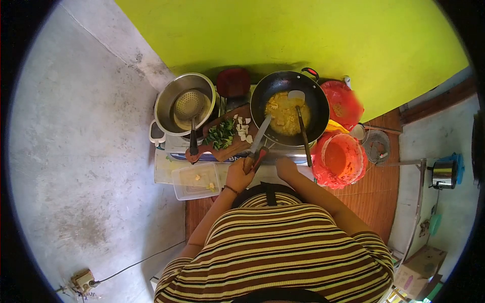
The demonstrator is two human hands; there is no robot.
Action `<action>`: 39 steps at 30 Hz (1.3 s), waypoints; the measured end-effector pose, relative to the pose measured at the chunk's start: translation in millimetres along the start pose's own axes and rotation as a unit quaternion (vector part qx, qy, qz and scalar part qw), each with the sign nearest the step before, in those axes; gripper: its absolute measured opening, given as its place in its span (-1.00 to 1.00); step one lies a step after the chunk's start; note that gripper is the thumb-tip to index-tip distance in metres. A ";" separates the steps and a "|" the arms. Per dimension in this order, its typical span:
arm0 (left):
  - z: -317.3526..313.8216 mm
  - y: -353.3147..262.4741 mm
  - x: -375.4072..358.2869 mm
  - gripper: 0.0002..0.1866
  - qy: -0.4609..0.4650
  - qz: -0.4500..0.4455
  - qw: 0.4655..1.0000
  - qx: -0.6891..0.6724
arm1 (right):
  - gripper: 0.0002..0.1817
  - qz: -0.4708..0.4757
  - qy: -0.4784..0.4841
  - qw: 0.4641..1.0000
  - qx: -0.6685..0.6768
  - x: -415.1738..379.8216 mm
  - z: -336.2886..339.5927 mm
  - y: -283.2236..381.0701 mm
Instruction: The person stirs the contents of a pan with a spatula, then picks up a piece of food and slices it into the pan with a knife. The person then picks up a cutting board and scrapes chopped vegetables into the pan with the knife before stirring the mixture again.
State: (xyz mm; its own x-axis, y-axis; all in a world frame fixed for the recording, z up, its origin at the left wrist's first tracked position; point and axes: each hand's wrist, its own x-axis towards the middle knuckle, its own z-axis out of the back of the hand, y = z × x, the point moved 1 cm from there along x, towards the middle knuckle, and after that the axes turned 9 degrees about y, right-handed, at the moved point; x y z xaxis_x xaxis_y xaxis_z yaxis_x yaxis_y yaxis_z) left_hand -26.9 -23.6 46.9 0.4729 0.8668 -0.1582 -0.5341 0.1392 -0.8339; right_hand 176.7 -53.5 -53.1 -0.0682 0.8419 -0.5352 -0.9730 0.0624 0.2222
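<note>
My left hand [240, 174] is closed around the handle of a knife [260, 134], whose blade points up toward the wok. Beside those fingers is the black and red near handle of the wok [321, 121]; whether they touch it is unclear. A spatula [303, 129] leans in the wok, over yellow food in liquid [284, 121]. My right hand [287, 169] is at the stove's front edge, below the wok, with its fingers hidden. Left of the knife, a wooden cutting board [237, 147] bears chopped green leaves [220, 135] and white pieces [242, 129].
A metal pot [164, 112] with a skimmer [189, 104] stands at the left. Below it is a clear plastic container [188, 191] with small scraps. Right of the wok are a red-lined bucket [357, 169] and a red plastic bag [348, 103]. Walls rise behind and at left.
</note>
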 end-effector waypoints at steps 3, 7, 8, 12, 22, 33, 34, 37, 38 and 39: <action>-0.3 3.0 1.9 -0.79 -0.007 -0.008 1.000 0.017 | -0.75 0.015 -0.023 0.999 0.032 -53.4 72.3 27.7; -1.6 5.1 7.1 -0.79 0.001 -0.006 1.000 0.008 | -0.74 -0.114 -0.173 0.969 0.135 -76.4 133.2 6.6; -1.5 3.0 8.7 -0.78 0.003 -0.008 1.000 0.020 | -0.72 -0.142 -0.187 0.964 0.122 -76.9 133.7 -7.5; -9.0 9.8 16.6 -0.75 0.001 -0.012 0.999 0.037 | -0.66 -0.162 -0.178 0.957 0.159 -68.2 120.0 -50.1; -15.2 -1.5 18.3 -0.66 -0.025 0.009 0.998 0.060 | -0.62 -0.121 -0.046 0.908 0.400 -56.3 128.0 -97.3; -21.6 0.0 16.4 -0.62 -0.055 0.066 0.996 -0.011 | -0.61 0.020 -0.177 0.957 0.230 -189.1 159.1 -111.5; -22.0 1.8 17.3 -0.61 -0.057 0.061 0.996 0.004 | -0.60 0.045 -0.200 0.954 0.219 -192.1 155.7 -111.9; -20.2 1.5 16.0 -0.61 -0.047 0.073 0.996 0.022 | -0.60 -0.013 -0.132 0.980 0.145 -191.1 149.1 -98.7; -19.5 -0.4 16.4 -0.61 -0.041 0.080 0.996 0.023 | -0.60 -0.012 -0.145 0.978 0.151 -186.9 147.1 -92.0; -18.0 -3.8 16.6 -0.62 -0.029 0.079 0.996 0.034 | -0.60 -0.011 -0.159 0.975 0.157 -178.0 143.4 -84.7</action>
State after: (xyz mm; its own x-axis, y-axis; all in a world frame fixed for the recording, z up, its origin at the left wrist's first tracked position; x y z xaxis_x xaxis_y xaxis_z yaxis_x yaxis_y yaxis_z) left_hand -4.4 -18.3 37.9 0.3386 0.9066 -0.2518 -0.6462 0.0295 -0.7626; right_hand 302.8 -131.8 140.2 0.0724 0.9590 -0.2740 -0.8545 0.2013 0.4788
